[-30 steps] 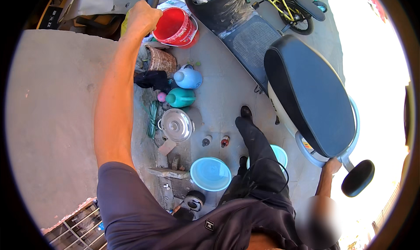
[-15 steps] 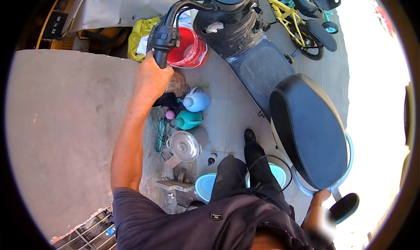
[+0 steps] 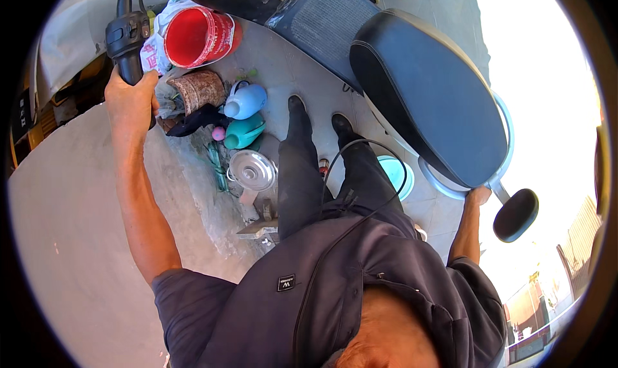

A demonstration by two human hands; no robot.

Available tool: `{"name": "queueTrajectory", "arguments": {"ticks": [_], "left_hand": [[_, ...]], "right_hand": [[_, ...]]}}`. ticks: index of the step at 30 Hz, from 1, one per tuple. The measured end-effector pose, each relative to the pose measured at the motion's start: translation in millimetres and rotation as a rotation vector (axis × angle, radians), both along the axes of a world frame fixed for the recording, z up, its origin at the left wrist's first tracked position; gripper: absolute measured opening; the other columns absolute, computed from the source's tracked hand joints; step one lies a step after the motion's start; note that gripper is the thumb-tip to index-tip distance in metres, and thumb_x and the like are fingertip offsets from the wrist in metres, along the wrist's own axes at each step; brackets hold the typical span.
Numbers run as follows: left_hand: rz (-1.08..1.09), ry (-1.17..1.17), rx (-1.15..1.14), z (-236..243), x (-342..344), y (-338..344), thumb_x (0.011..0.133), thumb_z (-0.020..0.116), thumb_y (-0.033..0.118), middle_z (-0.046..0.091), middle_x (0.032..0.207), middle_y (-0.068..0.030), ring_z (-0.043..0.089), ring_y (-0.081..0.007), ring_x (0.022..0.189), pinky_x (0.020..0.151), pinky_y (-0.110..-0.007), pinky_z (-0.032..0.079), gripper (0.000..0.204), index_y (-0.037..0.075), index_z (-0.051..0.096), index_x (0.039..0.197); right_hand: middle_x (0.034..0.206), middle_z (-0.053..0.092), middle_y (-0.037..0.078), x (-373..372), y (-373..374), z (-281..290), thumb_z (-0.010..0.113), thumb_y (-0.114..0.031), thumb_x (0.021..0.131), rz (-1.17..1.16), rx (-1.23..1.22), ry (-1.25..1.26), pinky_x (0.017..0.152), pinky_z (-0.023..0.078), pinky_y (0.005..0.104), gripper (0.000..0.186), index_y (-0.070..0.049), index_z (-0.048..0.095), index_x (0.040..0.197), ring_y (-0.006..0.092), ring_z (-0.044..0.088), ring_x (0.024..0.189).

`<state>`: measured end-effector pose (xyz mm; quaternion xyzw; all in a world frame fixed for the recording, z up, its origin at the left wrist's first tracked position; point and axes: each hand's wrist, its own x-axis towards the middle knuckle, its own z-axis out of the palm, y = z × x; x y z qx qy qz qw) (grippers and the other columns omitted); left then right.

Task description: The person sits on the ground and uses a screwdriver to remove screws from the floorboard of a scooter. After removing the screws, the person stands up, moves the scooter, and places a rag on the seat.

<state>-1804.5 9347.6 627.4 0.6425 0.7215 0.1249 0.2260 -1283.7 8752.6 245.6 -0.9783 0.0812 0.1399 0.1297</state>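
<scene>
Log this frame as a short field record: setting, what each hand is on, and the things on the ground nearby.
setting: outdoors, paved ground, person standing beside a scooter
left hand: gripping the black handlebar grip
right hand: on the grey rear rail behind the black seat
ground items: red bucket, blue jug, teal jug, metal lid, light blue basin
feet: black shoes by the footboard

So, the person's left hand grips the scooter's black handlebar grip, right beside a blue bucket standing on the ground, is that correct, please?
Not quite: the bucket beside the black handlebar grip is red, not blue, as the head view shows. The rest holds: the left hand is closed around that grip, with the bucket standing on the ground just to its right.
</scene>
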Motion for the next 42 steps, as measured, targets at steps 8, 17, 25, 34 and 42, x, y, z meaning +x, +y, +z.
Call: {"name": "queueTrajectory", "arguments": {"ticks": [8,17,25,34,42], "left_hand": [[-0.078,-0.125,-0.103,15,24,33,0.091,0.071,0.017,0.053,0.065,-0.0019,0.051,-0.0113,0.049,0.047,-0.028,0.043,0.02,0.005,0.057,0.099],[-0.061,-0.135,-0.134,17,24,56,0.09,0.069,0.013,0.053,0.065,-0.0031,0.052,-0.0136,0.048,0.047,-0.03,0.043,0.018,0.004,0.054,0.096],[-0.093,-0.206,-0.099,20,20,46,0.089,0.065,0.008,0.05,0.065,-0.0032,0.05,-0.0143,0.046,0.044,-0.03,0.043,0.014,0.005,0.051,0.091],[-0.1,-0.242,-0.104,19,22,36,0.086,0.065,0.008,0.052,0.068,-0.0049,0.052,-0.0159,0.046,0.042,-0.032,0.045,0.015,0.002,0.054,0.095],[-0.088,-0.244,-0.091,23,26,22,0.086,0.066,0.007,0.051,0.066,-0.0046,0.05,-0.016,0.046,0.043,-0.032,0.045,0.015,0.002,0.053,0.092]], "right_hand": [[0.131,0.062,0.025,-54,92,115,0.071,-0.027,0.094,0.304,-0.131,-0.302,0.105,0.046,0.0495,0.054,0.005,0.057,0.135,0.0422,0.058,0.124],[0.133,0.066,0.018,-63,209,93,0.064,-0.038,0.099,0.617,-0.067,-0.653,0.11,0.043,0.0467,0.046,-0.002,0.07,0.126,0.0343,0.055,0.129],[0.13,0.069,0.012,-60,203,105,0.069,-0.029,0.094,0.548,0.0,-0.725,0.109,0.045,0.0463,0.036,-0.005,0.073,0.121,0.0336,0.058,0.127],[0.129,0.069,0.011,-58,190,117,0.067,-0.022,0.093,0.512,0.01,-0.761,0.111,0.043,0.0459,0.032,-0.005,0.074,0.119,0.0324,0.059,0.127],[0.129,0.07,0.01,-51,176,123,0.065,-0.023,0.094,0.516,-0.008,-0.798,0.111,0.043,0.0453,0.032,-0.007,0.074,0.12,0.0308,0.059,0.127]]}}
